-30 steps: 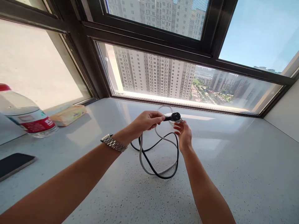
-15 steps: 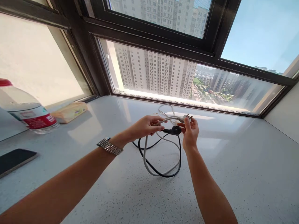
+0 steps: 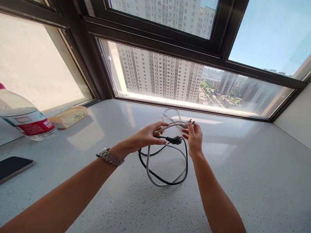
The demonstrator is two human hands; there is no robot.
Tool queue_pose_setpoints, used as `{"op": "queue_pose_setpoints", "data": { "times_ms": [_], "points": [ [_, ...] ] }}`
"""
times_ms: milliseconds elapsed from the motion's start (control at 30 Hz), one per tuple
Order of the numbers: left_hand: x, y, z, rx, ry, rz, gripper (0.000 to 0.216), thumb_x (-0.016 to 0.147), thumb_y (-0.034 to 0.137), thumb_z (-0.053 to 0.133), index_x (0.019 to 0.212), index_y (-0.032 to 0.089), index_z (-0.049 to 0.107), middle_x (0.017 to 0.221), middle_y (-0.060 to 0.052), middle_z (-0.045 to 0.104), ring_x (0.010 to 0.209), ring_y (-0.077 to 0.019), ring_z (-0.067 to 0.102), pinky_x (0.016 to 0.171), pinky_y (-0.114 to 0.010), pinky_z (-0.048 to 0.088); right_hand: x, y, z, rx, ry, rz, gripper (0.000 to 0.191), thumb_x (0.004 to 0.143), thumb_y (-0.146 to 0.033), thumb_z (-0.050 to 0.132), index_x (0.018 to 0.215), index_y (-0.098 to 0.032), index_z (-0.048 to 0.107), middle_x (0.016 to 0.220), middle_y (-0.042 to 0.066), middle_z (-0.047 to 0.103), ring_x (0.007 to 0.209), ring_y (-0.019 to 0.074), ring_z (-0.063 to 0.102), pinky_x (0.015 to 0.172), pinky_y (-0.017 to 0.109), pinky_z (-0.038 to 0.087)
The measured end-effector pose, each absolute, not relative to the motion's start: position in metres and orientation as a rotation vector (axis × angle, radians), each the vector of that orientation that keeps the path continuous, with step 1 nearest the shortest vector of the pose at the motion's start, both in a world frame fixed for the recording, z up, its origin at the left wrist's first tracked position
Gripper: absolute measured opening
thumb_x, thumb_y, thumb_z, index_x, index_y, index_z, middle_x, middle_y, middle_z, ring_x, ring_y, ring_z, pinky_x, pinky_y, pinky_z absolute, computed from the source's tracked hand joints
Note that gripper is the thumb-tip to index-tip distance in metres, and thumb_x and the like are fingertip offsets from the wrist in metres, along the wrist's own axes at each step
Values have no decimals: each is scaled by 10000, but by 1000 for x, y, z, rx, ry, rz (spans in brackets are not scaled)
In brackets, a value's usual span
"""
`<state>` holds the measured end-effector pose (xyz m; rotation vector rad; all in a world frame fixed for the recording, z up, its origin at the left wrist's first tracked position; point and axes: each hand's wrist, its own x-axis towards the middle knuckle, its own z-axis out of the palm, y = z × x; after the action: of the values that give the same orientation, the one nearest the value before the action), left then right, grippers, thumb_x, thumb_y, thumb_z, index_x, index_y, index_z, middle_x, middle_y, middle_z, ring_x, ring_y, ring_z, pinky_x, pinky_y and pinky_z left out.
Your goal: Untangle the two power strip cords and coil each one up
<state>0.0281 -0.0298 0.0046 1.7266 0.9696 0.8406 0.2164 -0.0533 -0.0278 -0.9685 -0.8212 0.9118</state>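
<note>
My right hand point(image 3: 195, 137) pinches a white plug point(image 3: 186, 124) between thumb and forefinger, its metal prongs pointing right. The other fingers of that hand are curled loosely beneath it. My left hand point(image 3: 149, 135) is curved around the white cord point(image 3: 167, 125) and the black cord point(image 3: 160, 137), thumb below and fingers above. A black plug point(image 3: 175, 140) sits just right of my left thumb, below the white plug and apart from my right fingers. Both cords hang in intertwined loops above the speckled white countertop point(image 3: 136, 200).
A large water bottle point(image 3: 29, 121) with a red label stands at the left. Behind it lies a yellowish tissue pack point(image 3: 70, 117). A dark phone point(image 3: 14, 166) rests at the left edge. Dark-framed windows point(image 3: 155, 55) border the back.
My left hand has moved slightly left and its fingers have loosened. The black plug has shifted left and turned, away from my right fingers. My right hand with the white plug has moved slightly left.
</note>
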Motion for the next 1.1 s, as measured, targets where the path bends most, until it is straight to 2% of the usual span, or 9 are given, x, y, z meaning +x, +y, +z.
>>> {"op": "queue_pose_setpoints", "data": {
  "times_ms": [167,333,467,567,667,833,900,1000,1100],
  "points": [
    [36,-39,4,2087,1011,1023,524,598,165,670,1116,245,657,839,-14,609,654,-124,479,591,-217,425,220,-52,-25,-940,-739,1008,487,723,-643,628,946,-227,509,906,8,605,650,127,651,403,173,444],
    [41,-40,11,1965,885,1420,240,649,251,703,883,209,734,965,-72,641,859,-184,584,747,-255,494,224,-52,-22,-951,-625,1004,469,742,-634,622,933,-222,505,898,15,620,624,117,643,386,163,436],
    [39,-31,18,1496,894,1520,135,632,241,713,743,166,692,750,-43,639,722,-149,592,624,-233,499,226,-56,-20,-1047,-723,1042,428,707,-572,688,852,-198,538,847,15,632,578,107,617,405,179,459],
    [36,-28,27,1204,933,1440,121,648,215,718,701,139,640,461,63,402,418,-54,385,397,-162,331,226,-62,-16,-1063,-953,1024,405,694,-558,700,781,-187,565,679,-18,601,503,91,561,412,190,457],
    [38,-26,35,1020,1006,1379,119,676,177,706,714,127,605,430,118,227,343,-15,195,325,-143,150,226,-72,-8,-938,-1276,1082,416,678,-565,707,783,-180,593,591,-45,569,466,88,533,433,207,469],
    [48,-18,48,810,953,1348,89,781,197,606,750,145,541,410,127,195,323,-29,153,305,-156,111,222,-98,9,-767,-1872,1187,435,737,-551,673,980,-190,683,705,-16,640,531,110,579,475,218,456],
    [52,-18,58,795,871,1387,111,826,221,566,749,150,529,403,126,190,320,-34,146,309,-160,109,219,-106,13,-834,-2089,1036,337,773,-479,678,971,-207,706,736,-16,653,541,101,561,500,212,420],
    [54,-28,82,797,732,1485,157,885,210,494,742,152,520,401,122,174,321,-37,132,319,-163,103,212,-107,9,-1053,-2311,674,170,769,-369,717,780,-199,712,671,-13,640,536,101,511,500,218,339],
    [52,-48,109,778,596,1579,264,941,190,374,710,158,498,408,112,129,325,-45,112,323,-168,90,207,-96,-4,-1425,-2318,413,253,739,-341,739,577,-178,632,539,4,564,508,121,469,479,243,268]
  ]
}}
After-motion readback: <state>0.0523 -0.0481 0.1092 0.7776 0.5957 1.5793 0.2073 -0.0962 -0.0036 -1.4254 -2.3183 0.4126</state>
